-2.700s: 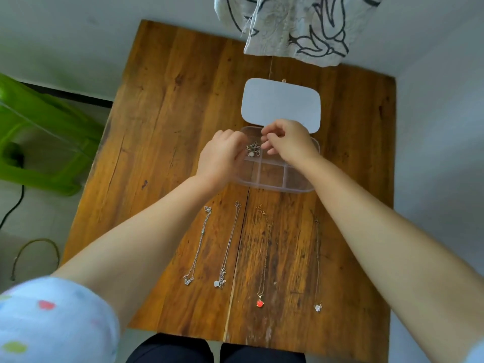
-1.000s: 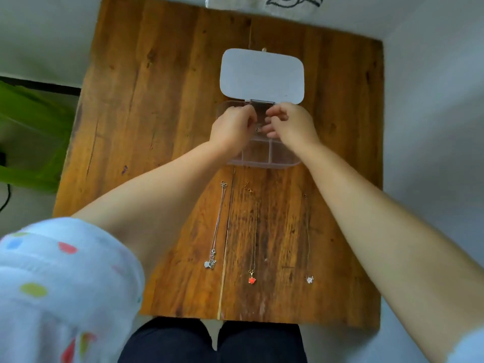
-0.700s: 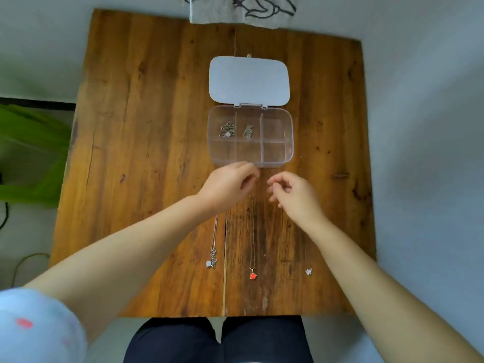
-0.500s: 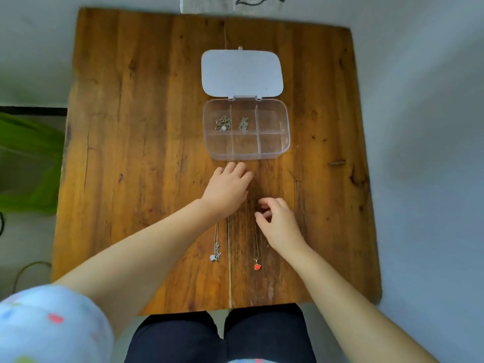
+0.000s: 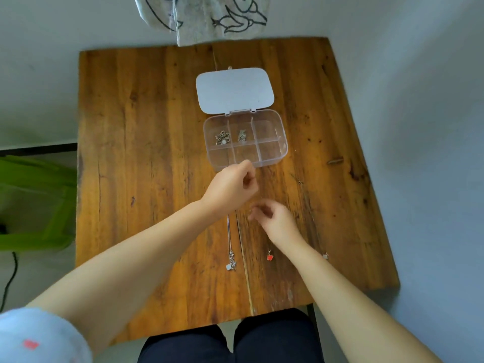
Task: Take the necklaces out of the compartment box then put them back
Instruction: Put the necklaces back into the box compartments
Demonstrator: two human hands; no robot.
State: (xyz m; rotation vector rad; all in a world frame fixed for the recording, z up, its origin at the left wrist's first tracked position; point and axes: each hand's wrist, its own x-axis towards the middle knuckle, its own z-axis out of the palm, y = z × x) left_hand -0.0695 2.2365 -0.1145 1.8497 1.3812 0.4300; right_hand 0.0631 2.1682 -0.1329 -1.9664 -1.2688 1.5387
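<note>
The clear compartment box (image 5: pixel 281 155) stands on the wooden table (image 5: pixel 146 153) with its lid (image 5: pixel 234 90) folded back. One bunched necklace (image 5: pixel 222 138) fills the back-left cell and another (image 5: pixel 241 135) the back-middle cell. Three necklaces lie stretched out in front: a silver one with a white pendant (image 5: pixel 230 258), one with a red pendant (image 5: pixel 269 257), and a thin one at the right (image 5: pixel 325 255). My left hand (image 5: pixel 230 188) is pinched over the top end of the silver necklace. My right hand (image 5: pixel 275 218) hovers loosely curled over the red-pendant chain, hiding its upper part.
A patterned cloth (image 5: pixel 209 17) hangs over the table's far edge. A green plastic piece of furniture (image 5: pixel 34 205) stands on the floor to the left, with a dark cable (image 5: pixel 7 279) beside it. A wall runs close along the right. My knees (image 5: pixel 230 339) are at the near edge.
Both hands left the box and came back toward me to the laid-out necklaces. One necklace more now sits in the box. My left hand went from flat to pinched.
</note>
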